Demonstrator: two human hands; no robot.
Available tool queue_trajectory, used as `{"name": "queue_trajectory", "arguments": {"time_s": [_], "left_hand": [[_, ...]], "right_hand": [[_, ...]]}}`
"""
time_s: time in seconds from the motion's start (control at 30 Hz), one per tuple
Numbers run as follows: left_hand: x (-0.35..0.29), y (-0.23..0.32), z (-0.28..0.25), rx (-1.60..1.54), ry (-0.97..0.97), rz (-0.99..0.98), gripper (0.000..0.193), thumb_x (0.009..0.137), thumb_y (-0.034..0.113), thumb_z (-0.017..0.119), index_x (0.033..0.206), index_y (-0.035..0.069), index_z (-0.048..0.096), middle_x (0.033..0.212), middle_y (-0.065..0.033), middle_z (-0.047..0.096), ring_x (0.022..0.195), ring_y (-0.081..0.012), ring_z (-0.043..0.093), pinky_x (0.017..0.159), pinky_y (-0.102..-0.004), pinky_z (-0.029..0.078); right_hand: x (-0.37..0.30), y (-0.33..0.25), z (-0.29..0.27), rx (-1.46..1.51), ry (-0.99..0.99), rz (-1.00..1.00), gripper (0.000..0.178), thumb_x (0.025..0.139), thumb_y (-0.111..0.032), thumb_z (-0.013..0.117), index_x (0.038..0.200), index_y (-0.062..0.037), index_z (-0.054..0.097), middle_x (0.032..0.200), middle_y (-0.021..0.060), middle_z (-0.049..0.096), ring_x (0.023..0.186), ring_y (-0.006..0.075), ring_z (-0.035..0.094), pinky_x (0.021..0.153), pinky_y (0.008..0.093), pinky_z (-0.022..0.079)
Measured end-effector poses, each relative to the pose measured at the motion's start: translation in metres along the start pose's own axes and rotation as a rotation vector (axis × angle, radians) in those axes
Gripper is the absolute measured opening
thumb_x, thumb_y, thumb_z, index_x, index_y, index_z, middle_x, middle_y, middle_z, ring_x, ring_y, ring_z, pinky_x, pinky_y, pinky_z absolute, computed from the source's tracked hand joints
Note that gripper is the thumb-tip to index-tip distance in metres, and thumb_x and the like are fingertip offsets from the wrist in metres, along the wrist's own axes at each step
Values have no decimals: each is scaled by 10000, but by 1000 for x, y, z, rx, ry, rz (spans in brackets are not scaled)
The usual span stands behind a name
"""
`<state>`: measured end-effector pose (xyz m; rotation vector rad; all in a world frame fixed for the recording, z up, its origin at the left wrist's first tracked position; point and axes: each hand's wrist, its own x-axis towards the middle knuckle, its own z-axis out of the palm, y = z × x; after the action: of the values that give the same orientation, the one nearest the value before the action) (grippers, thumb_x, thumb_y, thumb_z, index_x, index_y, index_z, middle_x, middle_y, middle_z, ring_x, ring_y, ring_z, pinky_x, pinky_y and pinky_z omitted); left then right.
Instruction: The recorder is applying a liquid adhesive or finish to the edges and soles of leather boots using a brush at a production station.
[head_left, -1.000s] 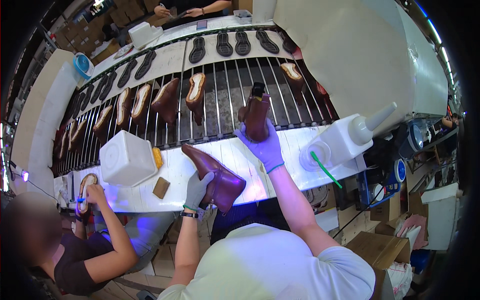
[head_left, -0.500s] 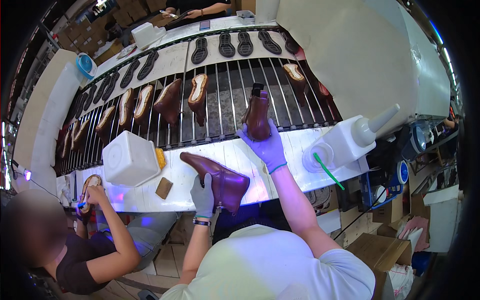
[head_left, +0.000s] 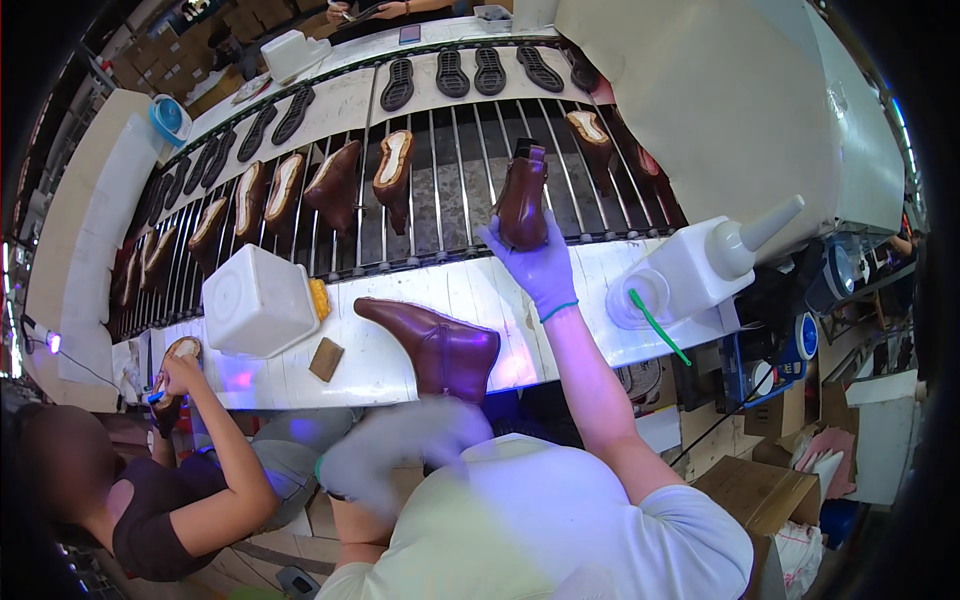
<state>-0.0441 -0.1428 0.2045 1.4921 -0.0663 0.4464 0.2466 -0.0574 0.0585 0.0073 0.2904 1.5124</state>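
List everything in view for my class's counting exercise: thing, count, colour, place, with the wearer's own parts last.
Table: one, white, centre
Rack: one, metallic grey, beyond table
Rack boots: roughly ten, brown, on rack
Soles: about ten, black, behind rack
Loose boot: one, brown, table's near edge
Held boot: one, brown, in right hand
Tub: one, white, table's left
Sponge: one, yellow, beside tub
Block: one, brown, near tub
Bottle: one, white, table's right
Stick: one, green, by bottle
Cardboard boxes: several, brown, lower right
Co-workers: two, dark-clothed, lower left and top
Background clutter: uncountable, mixed colours, edges
Left hand: one, grey-gloved, blurred, near torso
Right hand: one, purplish-looking glove, gripping held boot
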Motion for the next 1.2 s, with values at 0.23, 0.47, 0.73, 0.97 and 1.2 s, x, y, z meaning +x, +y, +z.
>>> {"name": "queue_trajectory", "arguments": {"time_s": [0.23, 0.47, 0.73, 0.97, 1.2], "left_hand": [[34, 15, 41, -428, -693, 359, 614, 822, 701, 575, 1140, 188, 689, 1138, -124, 660, 1043, -346, 582, 980, -460, 363], [21, 3, 43, -410, -579, 455, 486, 811, 579, 579, 989, 138, 677, 1049, -105, 664, 915, -332, 570, 905, -459, 337], [1, 36, 48, 292, -235, 408, 368, 787, 483, 598, 820, 126, 682, 940, -34, 667, 802, -306, 554, 856, -430, 314], [-13, 47, 49, 475, -97, 431, 323, 822, 406, 597, 714, 102, 600, 697, -24, 530, 690, -257, 464, 714, -409, 314], [-15, 32, 50, 106, -127, 511, 406, 877, 434, 585, 684, 77, 611, 667, -37, 510, 656, -247, 474, 715, -395, 349]], "right_hand": [[-7, 3, 5, -40, -45, -40, 465, 1017, -336, 496, 1324, 10, 447, 1196, 215, 539, 1138, 382, 538, 1111, 644, 351], [-11, 5, 7, -72, -61, -47, 496, 986, -346, 566, 1302, 21, 462, 1190, 208, 538, 1130, 374, 543, 1092, 619, 394], [-3, -18, -20, -202, -74, -234, 339, 973, -257, 551, 1199, -8, 589, 1167, 132, 642, 1130, 286, 572, 1100, 557, 381], [-11, -23, -28, -25, -172, -191, 543, 856, -144, 691, 1342, 11, 504, 1325, 180, 546, 1287, 397, 451, 1204, 605, 204], [-19, -21, -21, -75, -253, -241, 706, 771, -52, 765, 1403, -48, 451, 1352, 168, 499, 1294, 408, 427, 1205, 635, 189]]}}
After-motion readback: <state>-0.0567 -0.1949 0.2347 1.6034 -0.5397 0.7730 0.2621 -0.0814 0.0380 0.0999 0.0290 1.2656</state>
